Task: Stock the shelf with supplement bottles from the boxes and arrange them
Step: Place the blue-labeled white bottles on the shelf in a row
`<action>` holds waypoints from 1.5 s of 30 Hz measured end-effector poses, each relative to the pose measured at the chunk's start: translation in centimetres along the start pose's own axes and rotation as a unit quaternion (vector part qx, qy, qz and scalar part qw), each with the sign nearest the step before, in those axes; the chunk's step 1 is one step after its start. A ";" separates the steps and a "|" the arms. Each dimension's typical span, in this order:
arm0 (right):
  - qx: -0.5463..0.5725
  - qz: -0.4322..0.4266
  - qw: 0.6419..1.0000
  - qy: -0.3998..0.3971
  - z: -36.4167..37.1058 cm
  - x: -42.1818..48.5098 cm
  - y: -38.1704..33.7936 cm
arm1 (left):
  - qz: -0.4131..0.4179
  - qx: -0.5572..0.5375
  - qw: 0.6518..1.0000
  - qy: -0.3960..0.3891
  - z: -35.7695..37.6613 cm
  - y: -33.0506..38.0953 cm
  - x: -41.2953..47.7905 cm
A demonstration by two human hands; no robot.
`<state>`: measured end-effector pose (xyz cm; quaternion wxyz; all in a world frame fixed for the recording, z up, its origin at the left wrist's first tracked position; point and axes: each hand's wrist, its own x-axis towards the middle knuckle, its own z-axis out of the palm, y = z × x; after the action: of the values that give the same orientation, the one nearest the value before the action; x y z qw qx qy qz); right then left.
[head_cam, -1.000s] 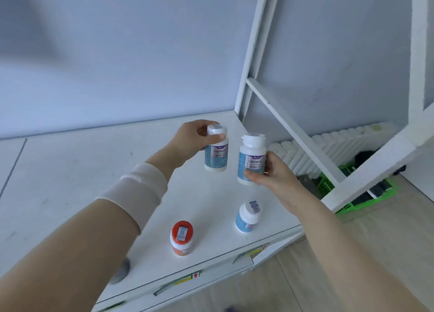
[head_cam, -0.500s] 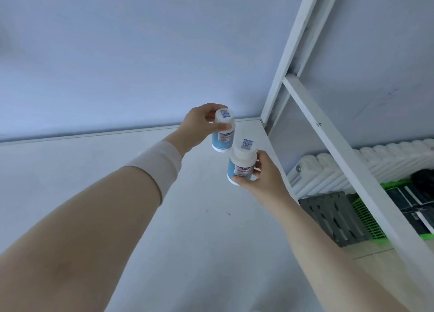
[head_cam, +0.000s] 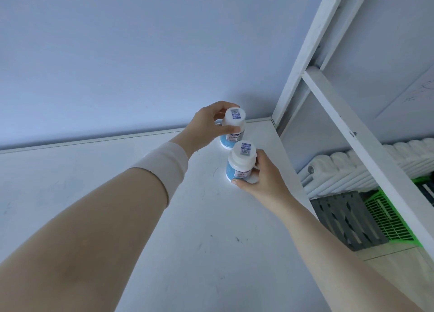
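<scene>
Two white supplement bottles with blue labels are near the back right corner of the white shelf board (head_cam: 117, 182). My left hand (head_cam: 206, 126) grips the far bottle (head_cam: 233, 128) by its white cap. My right hand (head_cam: 260, 177) holds the near bottle (head_cam: 240, 162) around its body, just in front of the far one. Both bottles are upright at or just above the board; I cannot tell whether they touch it.
The white shelf frame upright (head_cam: 305, 53) and a slanted side bar (head_cam: 352, 128) run along the right. Beyond the frame are a white radiator (head_cam: 375, 161), a dark grey crate (head_cam: 345, 220) and a green crate (head_cam: 387, 215) on the floor. A pale wall (head_cam: 117, 53) backs the shelf.
Both hands have carried the bottles farther back toward the shelf's rear right corner and lowered them. The view has shifted forward, so the two bottles near the front edge have left the frame.
</scene>
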<state>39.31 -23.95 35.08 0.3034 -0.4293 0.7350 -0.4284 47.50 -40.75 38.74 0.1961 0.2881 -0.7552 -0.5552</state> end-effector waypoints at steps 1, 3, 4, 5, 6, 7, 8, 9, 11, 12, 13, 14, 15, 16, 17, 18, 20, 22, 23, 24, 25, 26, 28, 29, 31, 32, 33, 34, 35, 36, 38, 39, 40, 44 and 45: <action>-0.003 0.000 1.000 -0.001 0.0 0.0 0.0 | 0.000 0.003 1.000 0.000 0.0 -0.1 0.0; -0.010 0.000 1.000 0.001 0.0 0.0 0.0 | 0.001 0.005 1.000 -0.002 -0.1 -0.1 0.1; -0.014 0.002 1.000 0.001 0.0 0.0 0.0 | 0.001 0.003 1.000 -0.003 0.0 -0.1 0.0; -0.016 0.003 1.000 0.002 0.0 0.0 0.0 | 0.001 0.001 1.000 -0.002 0.0 -0.1 0.0; -0.018 0.003 1.000 0.003 0.1 0.0 0.2 | 0.002 0.001 1.000 0.001 0.1 -0.1 -0.1; -0.021 0.004 1.000 0.003 0.1 0.0 0.2 | 0.002 0.005 1.000 0.003 0.2 0.0 -0.2; -0.027 0.003 1.000 0.000 0.2 0.0 0.2 | 0.000 0.012 1.000 0.004 0.3 0.1 -0.3; -0.035 0.001 0.999 -0.008 0.2 -0.1 0.1 | -0.003 0.023 1.000 0.005 0.2 0.2 -0.5; -0.050 -0.005 0.999 -0.016 0.1 -0.3 -0.1 | -0.011 0.058 0.998 0.014 0.0 0.7 -1.1; -0.055 -0.011 0.998 -0.011 -0.1 -0.5 -0.3 | -0.012 0.082 0.996 0.023 -0.3 1.0 -1.5; -0.058 -0.016 0.998 -0.003 -0.3 -0.9 -0.6 | -0.010 0.114 0.993 0.034 -0.6 1.4 -2.1; -0.065 -0.018 0.998 0.012 -0.6 -1.3 -0.8 | -0.005 0.154 0.987 0.044 -1.1 1.9 -2.8; -0.078 -0.020 0.996 0.031 -1.1 -1.8 -1.2 | 0.005 0.203 0.978 0.052 -1.6 2.4 -3.6; -0.098 -0.026 0.994 0.051 -1.6 -2.3 -1.9 | 0.016 0.259 0.964 0.054 -2.2 3.0 -4.5; -0.119 -0.035 0.990 0.069 -2.2 -2.9 -2.7 | 0.024 0.318 0.946 0.051 -2.9 3.7 -5.6; -0.141 -0.040 0.986 0.080 -2.7 -3.5 -3.8 | 0.026 0.379 0.924 0.045 -3.5 4.4 -6.7; -0.182 -0.048 0.978 0.085 -3.7 -5.0 -6.4 | 0.019 0.494 0.869 0.032 -4.5 5.8 -9.5; -0.230 -0.073 0.967 0.074 -4.0 -6.8 -8.8 | 0.006 0.578 0.816 0.024 -5.1 7.3 -13.0; -0.260 -0.089 0.959 0.063 -4.0 -8.0 -9.9 | -0.001 0.606 0.795 0.026 -5.3 7.9 -15.0; -0.292 -0.105 0.949 0.050 -3.7 -9.1 -10.9 | -0.008 0.626 0.779 0.030 -5.5 8.4 -17.1; -0.324 -0.119 0.938 0.037 -3.3 -10.4 -12.0 | -0.018 0.640 0.767 0.033 -5.7 8.9 -19.5; -0.351 -0.130 0.927 0.026 -2.8 -11.7 -13.0 | -0.029 0.649 0.759 0.035 -5.9 9.3 -21.7; -0.398 -0.147 0.906 0.010 -1.4 -14.3 -15.1 | -0.055 0.660 0.748 0.041 -6.5 10.1 -26.3; -0.415 -0.151 0.897 0.001 -0.6 -15.7 -16.1 | -0.070 0.663 0.744 0.045 -6.9 10.4 -28.6; -0.442 -0.154 0.883 -0.016 1.3 -18.1 -18.3 | -0.100 0.666 0.737 0.055 -8.1 11.0 -33.0; -0.456 -0.158 0.876 -0.025 2.4 -19.3 -19.5 | -0.114 0.666 0.735 0.060 -8.9 11.4 -35.2; -0.465 -0.163 0.869 -0.034 3.6 -20.4 -20.7 | -0.129 0.664 0.734 0.067 -9.7 11.6 -37.3; -0.470 -0.169 0.865 -0.043 5.0 -21.5 -22.0 | -0.145 0.659 0.734 0.074 -10.7 11.8 -39.4; -0.471 -0.176 0.863 -0.051 6.4 -22.5 -23.2 | -0.160 0.653 0.736 0.082 -11.7 12.0 -41.6; -0.472 -0.185 0.860 -0.060 8.0 -23.5 -24.5 | -0.174 0.647 0.736 0.091 -12.7 12.1 -43.7; -0.477 -0.206 0.851 -0.075 11.6 -25.4 -27.1 | -0.201 0.641 0.732 0.112 -15.1 12.1 -48.2; -0.482 -0.216 0.845 -0.083 13.6 -26.4 -28.5 | -0.217 0.641 0.726 0.121 -16.5 11.9 -50.6; -0.486 -0.226 0.839 -0.090 15.8 -27.5 -29.9 | -0.236 0.641 0.719 0.129 -18.0 11.8 -53.2; -0.492 -0.273 0.818 -0.117 26.4 -32.2 -36.2 | -0.318 0.610 0.707 0.168 -24.8 10.8 -65.1; -0.490 -0.287 0.813 -0.125 29.5 -33.7 -37.8 | -0.335 0.600 0.704 0.182 -26.7 10.4 -68.4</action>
<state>92.39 -14.86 58.14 0.0051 -0.7626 0.6464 -0.0220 113.42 -13.21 58.46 -0.0833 0.6739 -0.7325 0.0489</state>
